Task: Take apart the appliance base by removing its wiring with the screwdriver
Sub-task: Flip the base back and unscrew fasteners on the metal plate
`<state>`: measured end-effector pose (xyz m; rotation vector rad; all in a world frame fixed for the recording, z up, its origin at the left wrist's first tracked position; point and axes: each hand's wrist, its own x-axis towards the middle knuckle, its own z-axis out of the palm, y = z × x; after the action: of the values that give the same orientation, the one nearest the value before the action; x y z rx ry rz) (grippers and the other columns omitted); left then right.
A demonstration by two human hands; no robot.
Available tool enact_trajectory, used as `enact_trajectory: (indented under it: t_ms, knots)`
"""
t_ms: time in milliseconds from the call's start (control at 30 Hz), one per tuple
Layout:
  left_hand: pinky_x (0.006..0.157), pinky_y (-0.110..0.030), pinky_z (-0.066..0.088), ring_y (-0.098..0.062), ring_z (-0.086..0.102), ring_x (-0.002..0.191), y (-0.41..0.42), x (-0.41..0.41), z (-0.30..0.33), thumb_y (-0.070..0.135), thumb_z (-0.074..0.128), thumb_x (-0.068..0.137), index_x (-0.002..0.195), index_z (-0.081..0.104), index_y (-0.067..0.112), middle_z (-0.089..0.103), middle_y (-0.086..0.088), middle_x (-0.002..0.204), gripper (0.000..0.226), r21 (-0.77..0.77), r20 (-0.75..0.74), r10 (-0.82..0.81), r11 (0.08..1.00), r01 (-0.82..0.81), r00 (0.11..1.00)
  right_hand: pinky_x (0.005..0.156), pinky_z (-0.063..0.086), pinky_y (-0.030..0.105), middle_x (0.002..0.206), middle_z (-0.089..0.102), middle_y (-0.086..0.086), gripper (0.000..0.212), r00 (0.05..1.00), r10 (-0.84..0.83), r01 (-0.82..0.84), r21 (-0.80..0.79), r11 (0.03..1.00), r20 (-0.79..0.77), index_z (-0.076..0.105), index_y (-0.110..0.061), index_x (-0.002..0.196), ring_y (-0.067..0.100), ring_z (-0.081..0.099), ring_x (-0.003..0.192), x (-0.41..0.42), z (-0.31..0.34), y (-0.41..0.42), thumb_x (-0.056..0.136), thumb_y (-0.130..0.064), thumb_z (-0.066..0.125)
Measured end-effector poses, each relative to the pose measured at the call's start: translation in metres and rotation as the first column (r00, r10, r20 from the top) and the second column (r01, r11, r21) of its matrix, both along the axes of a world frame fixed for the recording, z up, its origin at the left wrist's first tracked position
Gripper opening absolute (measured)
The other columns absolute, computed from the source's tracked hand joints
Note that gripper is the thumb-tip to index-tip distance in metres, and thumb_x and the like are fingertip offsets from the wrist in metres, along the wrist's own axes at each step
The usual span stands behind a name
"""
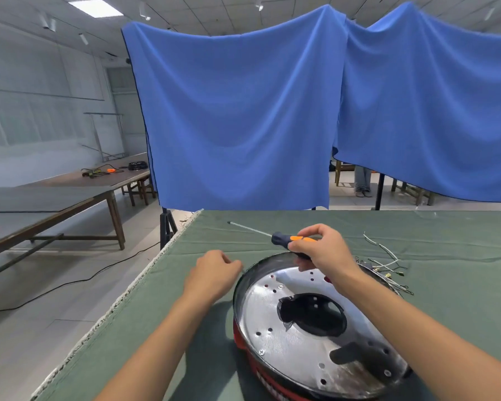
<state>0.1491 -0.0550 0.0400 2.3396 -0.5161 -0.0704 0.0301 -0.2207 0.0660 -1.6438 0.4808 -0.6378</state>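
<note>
The round appliance base [298, 337] lies on the green table cloth [168, 314], red-sided with a shiny metal plate and a dark hole in the middle. My right hand [321, 250] grips the screwdriver [284, 240] by its black and orange handle above the base's far rim; the thin shaft points up and left. My left hand [214, 273] hovers with curled fingers just left of the rim; whether it pinches anything I cannot tell. A tangle of loose wires [388, 264] lies to the right of the base.
The table's left edge [145, 273] drops to the floor, where a black cable [70, 282] runs. Blue cloth screens [243, 117] hang behind the table. Wooden tables [70, 198] with tools stand at the left.
</note>
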Motion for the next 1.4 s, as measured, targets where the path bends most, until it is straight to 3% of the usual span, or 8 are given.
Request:
enact_trajectory:
  t_ms: [133,333,633,800,967,1167,1300,1400]
  knots:
    - [0.047,-0.036,0.057,-0.023,0.062,0.054,0.005,-0.038,0.013,0.019,0.052,0.08,0.088,0.056,0.005,0.056,-0.005,0.064,0.017,0.194,-0.286,-0.166,0.954,0.227,0.944,0.045,0.053,0.025,0.083,0.062,0.011,0.024,0.989,-0.033,0.028,0.038,0.999,0.147,0.055,-0.009,0.089,0.013,0.06,0.044,-0.016,0.021,0.005,0.077,-0.002,0.075]
    - [0.038,-0.032,0.052,-0.026,0.061,0.049,-0.003,-0.034,0.011,-0.004,0.038,0.084,0.074,0.051,0.002,0.057,-0.012,0.062,0.017,-0.002,-0.311,-0.203,0.977,0.213,0.929,0.046,0.054,0.025,0.078,0.061,0.01,0.019,0.934,-0.145,0.109,0.128,0.986,0.326,0.058,-0.008,0.085,0.014,0.059,0.043,-0.038,0.046,0.004,0.078,-0.005,0.075]
    - [0.065,-0.024,0.042,-0.019,0.053,0.074,-0.048,-0.01,0.015,0.009,0.065,0.083,0.087,0.067,0.011,0.061,-0.01,0.086,0.005,-0.352,-0.263,-0.283,0.918,0.182,0.922,0.043,0.051,0.023,0.071,0.063,0.006,0.02,0.885,-0.285,0.226,0.195,0.954,0.368,0.059,-0.006,0.089,0.015,0.058,0.042,-0.047,0.037,-0.017,0.078,-0.005,0.075]
    - [0.049,-0.023,0.038,-0.019,0.043,0.054,-0.03,-0.027,0.007,0.015,0.057,0.083,0.08,0.051,0.008,0.043,-0.004,0.066,0.01,-0.08,-0.23,-0.179,0.983,0.165,0.957,0.044,0.051,0.022,0.076,0.064,0.007,0.018,0.893,-0.308,0.222,0.272,0.936,0.329,0.059,-0.005,0.087,0.013,0.057,0.042,-0.039,0.027,-0.029,0.079,-0.007,0.075]
    - [0.046,-0.036,0.057,-0.023,0.063,0.05,-0.003,-0.039,0.012,0.0,0.042,0.084,0.089,0.056,-0.002,0.062,-0.014,0.07,0.015,-0.045,-0.411,-0.251,0.966,0.256,0.876,0.04,0.047,0.021,0.073,0.065,0.007,0.015,0.873,-0.338,0.246,0.279,0.928,0.352,0.058,-0.009,0.082,0.01,0.052,0.04,-0.033,0.018,-0.026,0.081,-0.011,0.074]
    - [0.06,-0.037,0.059,-0.014,0.061,0.056,-0.022,-0.01,0.015,-0.001,0.043,0.085,0.074,0.061,0.021,0.061,0.001,0.061,0.031,-0.002,-0.25,-0.251,0.966,0.259,0.935,0.033,0.039,0.021,0.057,0.063,-0.001,0.02,0.765,-0.371,0.362,0.126,0.924,0.527,0.051,-0.013,0.08,0.014,0.049,0.033,-0.044,0.041,-0.032,0.084,-0.017,0.07]
    - [0.051,-0.026,0.056,-0.009,0.062,0.054,-0.031,-0.003,0.015,0.001,0.05,0.089,0.076,0.061,0.034,0.065,0.001,0.073,0.037,-0.092,-0.225,-0.32,0.947,0.307,0.92,0.032,0.032,0.017,0.056,0.058,0.003,0.02,0.749,-0.371,0.427,0.029,0.904,0.549,0.047,-0.015,0.076,0.015,0.046,0.03,-0.05,0.062,-0.042,0.081,-0.013,0.066]
    - [0.073,-0.038,0.058,-0.019,0.066,0.07,-0.028,-0.004,0.013,0.0,0.052,0.088,0.089,0.069,0.031,0.07,-0.007,0.086,0.035,-0.189,-0.275,-0.382,0.921,0.34,0.882,0.038,0.036,0.02,0.057,0.054,0.0,0.017,0.738,-0.404,0.501,-0.038,0.864,0.541,0.047,-0.017,0.07,0.019,0.048,0.041,-0.048,0.073,-0.044,0.072,-0.018,0.064]
